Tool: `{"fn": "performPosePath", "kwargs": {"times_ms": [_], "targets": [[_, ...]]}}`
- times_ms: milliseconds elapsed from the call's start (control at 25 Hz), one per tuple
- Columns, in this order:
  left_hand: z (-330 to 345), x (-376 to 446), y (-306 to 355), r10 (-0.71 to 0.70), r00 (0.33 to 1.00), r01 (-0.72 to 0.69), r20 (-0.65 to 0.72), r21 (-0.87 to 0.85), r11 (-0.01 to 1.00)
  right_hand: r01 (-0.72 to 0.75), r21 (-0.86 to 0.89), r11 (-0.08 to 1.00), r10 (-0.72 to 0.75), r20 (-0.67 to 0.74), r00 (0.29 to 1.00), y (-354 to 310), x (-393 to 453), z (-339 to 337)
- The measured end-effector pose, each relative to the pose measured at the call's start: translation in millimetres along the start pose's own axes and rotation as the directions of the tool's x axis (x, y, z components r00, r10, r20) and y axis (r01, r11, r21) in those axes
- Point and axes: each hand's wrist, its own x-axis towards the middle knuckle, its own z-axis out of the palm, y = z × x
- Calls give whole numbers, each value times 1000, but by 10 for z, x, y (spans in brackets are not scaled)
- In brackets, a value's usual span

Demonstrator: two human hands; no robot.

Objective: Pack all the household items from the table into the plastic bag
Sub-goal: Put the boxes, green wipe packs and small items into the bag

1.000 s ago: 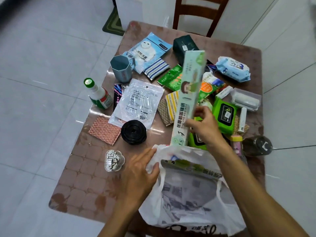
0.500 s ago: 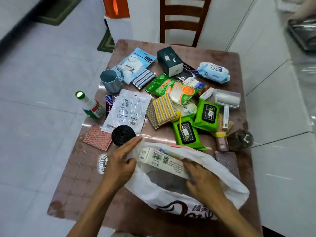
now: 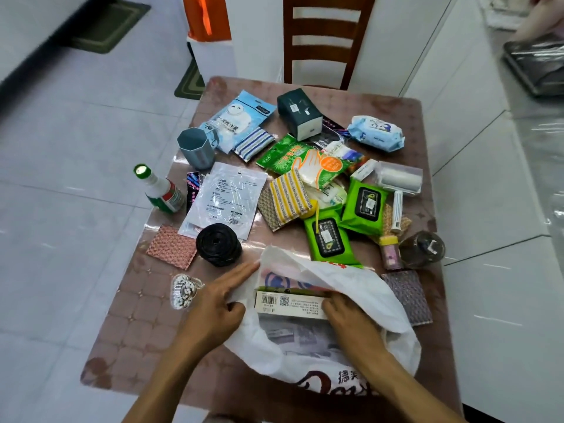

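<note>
We see our left hand (image 3: 213, 309) at the near left edge of the white plastic bag (image 3: 360, 288), fingers curled and pinching the rim with the forefinger stretched along it, keeping the mouth spread. Our right hand (image 3: 351, 325) is inside the mouth, fingers bent over the right end of a long white box (image 3: 287, 303) with a barcode; that end is covered by the fingers, and we cannot tell how firm the grasp is. The box lies flat within the bag. Grey shapes show through the plastic below it, too dim to name. The bag's near side, with red and black printing, is partly hidden by our right forearm.

The bag sits at the near middle of the table (image 3: 122, 331). Just left of it lie a small clear pack of white bits (image 3: 183, 290), a black roll (image 3: 218, 244) and a pink patterned cloth (image 3: 171, 250). Just beyond the bag are 2 green wipe packs (image 3: 328, 236), the nearer one partly tucked under the rim. Right of the bag lies a dark patterned cloth (image 3: 409, 296). Farther off stand a green-capped bottle (image 3: 158, 190) and a grey-blue cup (image 3: 195, 148). A lint roller (image 3: 399, 181) lies at the right.
</note>
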Motion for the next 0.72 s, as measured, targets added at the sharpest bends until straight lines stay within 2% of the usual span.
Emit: {"fn": "performPosePath", "kwargs": {"times_ms": [40,80,120,200,240,280,320,360,400,440,480,600,640,720], "targets": [[38,-20,8,-2,1000,2,28,15,1000,20,88,996,-19,-2,1000,-17,7,-67],[77,-30,13,3,999,-4,40,25,1000,63,184,981,-48,-83,995,-29,44,-184],[106,-37,12,8,999,-9,39,27,1000,121,275,954,-55,-236,970,-28,102,-328],[151,-27,13,-3,1000,2,31,22,1000,131,431,893,130,-525,841,62,332,-573],[172,-25,19,-14,999,13,38,25,1000,53,544,837,290,-524,801,171,515,-658],[190,-39,31,-16,999,14,42,40,999,-84,652,753,438,-402,805,291,728,-705],[199,-60,44,-4,1000,2,30,64,998,-278,702,656,545,-185,818,389,955,-679],[203,-72,48,13,1000,-14,14,92,996,-458,696,553,593,57,803,463,1166,-601],[208,-92,46,24,1000,-24,6,117,993,-573,678,461,600,238,764,496,1321,-513],[204,-111,35,26,1000,-27,5,146,989,-626,677,387,601,330,728,515,1433,-420],[199,-125,18,21,1000,-21,4,176,984,-634,694,342,602,356,715,534,1526,-327],[214,-172,-22,-11,1000,10,5,210,978,-562,792,239,584,345,734,543,1648,-255],[223,-179,-9,-30,999,27,11,201,979,-543,809,225,569,344,747,532,1653,-269],[223,-197,10,-63,998,67,-21,228,971,-484,834,264,516,302,801,487,1614,-377]]}}
